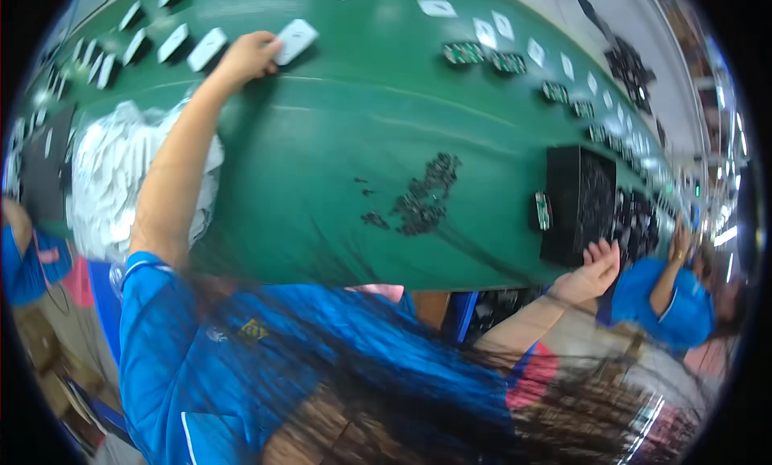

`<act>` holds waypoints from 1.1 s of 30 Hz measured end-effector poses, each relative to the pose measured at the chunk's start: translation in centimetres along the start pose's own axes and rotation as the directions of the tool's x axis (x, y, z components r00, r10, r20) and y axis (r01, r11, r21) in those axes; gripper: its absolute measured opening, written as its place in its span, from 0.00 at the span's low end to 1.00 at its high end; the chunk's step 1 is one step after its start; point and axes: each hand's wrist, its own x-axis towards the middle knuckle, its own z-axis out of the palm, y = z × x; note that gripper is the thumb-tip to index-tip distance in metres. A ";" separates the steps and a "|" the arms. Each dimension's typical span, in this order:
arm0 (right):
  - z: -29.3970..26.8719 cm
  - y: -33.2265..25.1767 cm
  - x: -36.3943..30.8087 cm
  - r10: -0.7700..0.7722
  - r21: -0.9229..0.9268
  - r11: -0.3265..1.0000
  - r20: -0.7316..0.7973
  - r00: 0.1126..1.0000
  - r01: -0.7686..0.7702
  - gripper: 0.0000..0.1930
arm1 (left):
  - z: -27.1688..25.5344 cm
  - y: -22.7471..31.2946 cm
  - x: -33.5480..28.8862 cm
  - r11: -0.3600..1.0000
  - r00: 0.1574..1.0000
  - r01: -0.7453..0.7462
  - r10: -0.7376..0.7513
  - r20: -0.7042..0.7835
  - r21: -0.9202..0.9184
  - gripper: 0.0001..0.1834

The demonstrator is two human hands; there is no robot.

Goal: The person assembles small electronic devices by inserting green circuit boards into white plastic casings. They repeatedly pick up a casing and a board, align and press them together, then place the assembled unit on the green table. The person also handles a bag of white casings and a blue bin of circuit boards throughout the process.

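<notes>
My left hand (251, 57) reaches across the green table to its far side. Its fingers are closed on the edge of a white rectangular plastic case (297, 40). Off to the right, my right hand (593, 272) is beside the near end of a black box (560, 208). Its fingers are loosely bent and a little apart, and nothing shows in them. Small dark parts (595, 184) fill the box. A green circuit board (543, 211) stands against the box's left side. Loose strands of hair cross the lower part of the view.
Small black parts (422, 204) lie heaped mid-table. A plastic bag of white pieces (112, 167) sits below my left forearm. White cases (173, 43) line the far left; circuit boards (464, 53) and white pieces (437, 8) run along the far right. Co-workers in blue (663, 300) sit on both sides.
</notes>
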 end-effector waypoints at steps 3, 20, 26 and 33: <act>-11.9 11.8 -0.7 -0.130 -0.440 0.897 -0.202 0.971 0.028 0.14 | 0.2 -0.8 0.9 0.982 1.000 0.014 -0.014 0.002 0.190 0.22; 18.4 -1.9 -4.2 -0.613 0.247 0.625 0.742 0.270 0.740 0.22 | 0.0 7.9 -4.4 0.795 0.841 -0.444 0.529 -0.113 0.414 0.15; 31.1 -1.0 -4.6 -0.559 0.391 0.509 0.828 -0.050 0.767 0.25 | -4.2 4.7 2.8 0.850 0.888 -0.316 0.422 -0.185 0.421 0.13; 33.1 -1.9 -7.1 0.049 -0.048 0.999 0.998 0.047 -0.003 0.12 | -5.6 0.8 13.7 0.728 0.856 -0.117 0.419 -0.303 0.675 0.24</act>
